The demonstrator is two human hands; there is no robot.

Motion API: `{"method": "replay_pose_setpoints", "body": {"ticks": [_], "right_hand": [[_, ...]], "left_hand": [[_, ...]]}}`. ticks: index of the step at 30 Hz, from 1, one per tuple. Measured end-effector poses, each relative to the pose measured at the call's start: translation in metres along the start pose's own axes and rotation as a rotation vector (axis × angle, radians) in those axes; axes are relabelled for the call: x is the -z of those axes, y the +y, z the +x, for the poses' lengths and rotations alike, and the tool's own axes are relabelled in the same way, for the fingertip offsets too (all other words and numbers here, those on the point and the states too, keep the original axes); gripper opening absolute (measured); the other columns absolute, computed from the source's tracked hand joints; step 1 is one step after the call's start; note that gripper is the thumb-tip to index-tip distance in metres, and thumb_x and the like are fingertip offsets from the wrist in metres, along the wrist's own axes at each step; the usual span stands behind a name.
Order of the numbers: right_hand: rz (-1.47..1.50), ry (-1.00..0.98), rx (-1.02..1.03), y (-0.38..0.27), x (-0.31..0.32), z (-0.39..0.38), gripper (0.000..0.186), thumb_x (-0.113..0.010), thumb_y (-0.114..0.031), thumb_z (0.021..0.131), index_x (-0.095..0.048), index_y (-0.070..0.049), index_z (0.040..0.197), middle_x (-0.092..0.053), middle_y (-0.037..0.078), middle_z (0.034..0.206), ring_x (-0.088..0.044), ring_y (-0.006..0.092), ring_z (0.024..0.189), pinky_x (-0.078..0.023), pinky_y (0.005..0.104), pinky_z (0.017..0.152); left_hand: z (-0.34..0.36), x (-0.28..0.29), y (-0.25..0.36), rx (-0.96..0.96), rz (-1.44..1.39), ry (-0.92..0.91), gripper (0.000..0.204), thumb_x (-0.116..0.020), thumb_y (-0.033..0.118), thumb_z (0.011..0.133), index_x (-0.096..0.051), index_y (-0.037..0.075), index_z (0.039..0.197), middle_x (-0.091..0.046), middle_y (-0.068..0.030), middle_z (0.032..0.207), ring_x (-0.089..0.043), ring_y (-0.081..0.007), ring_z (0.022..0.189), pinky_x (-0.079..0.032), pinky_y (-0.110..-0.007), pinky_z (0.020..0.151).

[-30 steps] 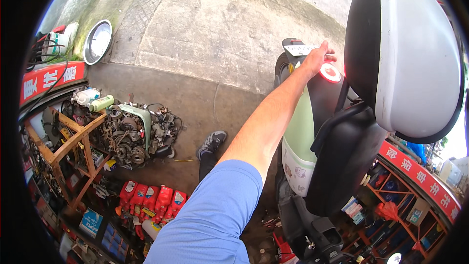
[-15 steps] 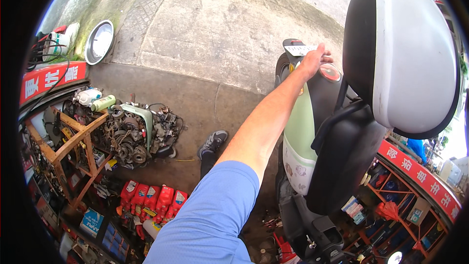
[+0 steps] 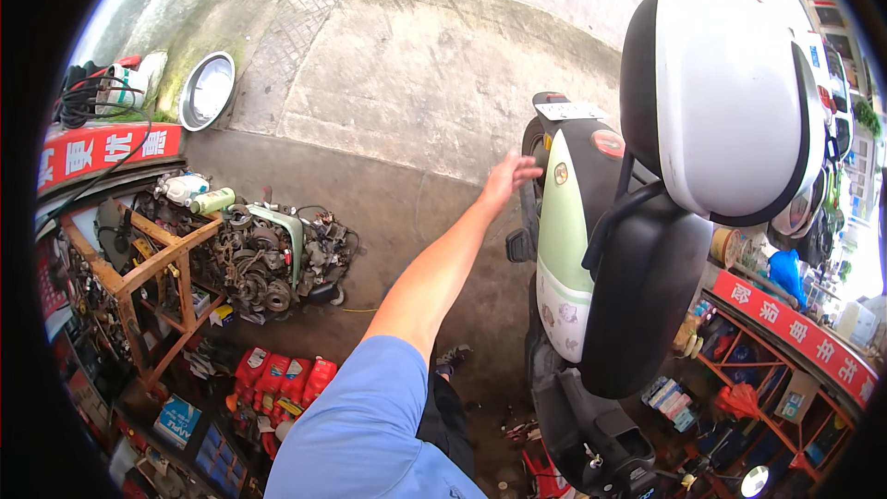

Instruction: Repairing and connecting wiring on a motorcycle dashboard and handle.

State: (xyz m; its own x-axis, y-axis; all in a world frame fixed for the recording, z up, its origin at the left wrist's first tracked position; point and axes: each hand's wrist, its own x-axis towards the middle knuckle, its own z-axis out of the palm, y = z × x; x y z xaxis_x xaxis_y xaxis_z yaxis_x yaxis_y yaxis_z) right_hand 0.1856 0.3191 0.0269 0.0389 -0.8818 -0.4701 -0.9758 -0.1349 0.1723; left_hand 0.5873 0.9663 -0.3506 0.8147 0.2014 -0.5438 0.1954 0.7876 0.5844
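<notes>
My left hand (image 3: 511, 180) reaches out at the end of a bare forearm below a blue sleeve. Its fingers are stretched, pointing right, and it holds nothing. It is just left of the rear of a pale green and white scooter (image 3: 565, 222), near the rear wheel; whether the fingertips touch is unclear. The scooter has a long black seat (image 3: 647, 305), a round red reflector (image 3: 608, 143), a white number plate (image 3: 571, 111) and a large grey-white top box (image 3: 730, 92) behind the seat. My right hand does not show.
Left of me lie a heap of greasy engine parts (image 3: 263, 263), a wooden frame (image 3: 152, 268) and several red oil bottles (image 3: 282, 377). A metal basin (image 3: 207, 91) leans farther off. Stocked shelves (image 3: 753, 374) under a red sign (image 3: 795, 333) stand at the right.
My left hand has drawn back from above the scooter's tail, beside the reflector, to the left of the bodywork. The view has shifted, and my foot appears farther right and lower.
</notes>
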Motion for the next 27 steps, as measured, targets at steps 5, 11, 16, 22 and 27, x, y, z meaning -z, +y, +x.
{"method": "replay_pose_setpoints", "body": {"ticks": [5,11,16,22,27], "right_hand": [[0.071,-0.053,0.114,-0.019,-0.006,-0.018,0.08,-0.058,-0.065,0.083,-0.055,0.004,0.124,-0.06,0.012,0.114,-0.057,0.0238,0.101,-0.049,0.0341,0.085],[0.183,-0.072,0.239,-0.03,-0.003,-0.028,0.074,-0.053,-0.065,0.085,-0.056,0.001,0.119,-0.06,0.012,0.109,-0.057,0.024,0.096,-0.049,0.0355,0.081],[0.275,-0.109,0.338,-0.032,-0.008,-0.032,0.07,-0.048,-0.065,0.086,-0.057,-0.002,0.115,-0.06,0.012,0.104,-0.057,0.0241,0.092,-0.049,0.0367,0.077],[0.376,-0.133,0.443,-0.023,-0.012,-0.038,0.066,-0.043,-0.066,0.088,-0.059,-0.005,0.11,-0.06,0.011,0.099,-0.057,0.0242,0.087,-0.049,0.0382,0.073],[0.461,-0.152,0.517,-0.022,-0.016,-0.034,0.065,-0.039,-0.066,0.089,-0.06,-0.007,0.106,-0.06,0.011,0.095,-0.057,0.0243,0.083,-0.049,0.0391,0.07]], "left_hand": [[-0.05,0.036,-0.029,0.09,0.034,0.049,0.072,-0.021,0.057,0.1,-0.047,-0.001,0.135,-0.062,-0.0166,0.124,-0.05,-0.0286,0.125,-0.032,-0.043,0.109],[-0.112,0.051,-0.059,0.19,0.065,0.061,0.072,-0.026,0.057,0.099,-0.046,-0.002,0.135,-0.061,-0.0194,0.124,-0.05,-0.0308,0.125,-0.033,-0.042,0.108],[-0.16,0.078,-0.08,0.273,0.127,0.059,0.07,-0.028,0.055,0.1,-0.045,-0.003,0.136,-0.059,-0.0202,0.126,-0.049,-0.0309,0.126,-0.033,-0.042,0.109],[-0.216,0.101,-0.102,0.415,0.193,0.088,0.07,-0.029,0.054,0.1,-0.044,-0.003,0.136,-0.058,-0.0206,0.128,-0.048,-0.0316,0.127,-0.031,-0.043,0.109],[-0.241,0.096,-0.112,0.462,0.213,0.118,0.065,-0.034,0.051,0.099,-0.049,-0.003,0.131,-0.063,-0.0198,0.121,-0.054,-0.0309,0.119,-0.035,-0.043,0.104]]}}
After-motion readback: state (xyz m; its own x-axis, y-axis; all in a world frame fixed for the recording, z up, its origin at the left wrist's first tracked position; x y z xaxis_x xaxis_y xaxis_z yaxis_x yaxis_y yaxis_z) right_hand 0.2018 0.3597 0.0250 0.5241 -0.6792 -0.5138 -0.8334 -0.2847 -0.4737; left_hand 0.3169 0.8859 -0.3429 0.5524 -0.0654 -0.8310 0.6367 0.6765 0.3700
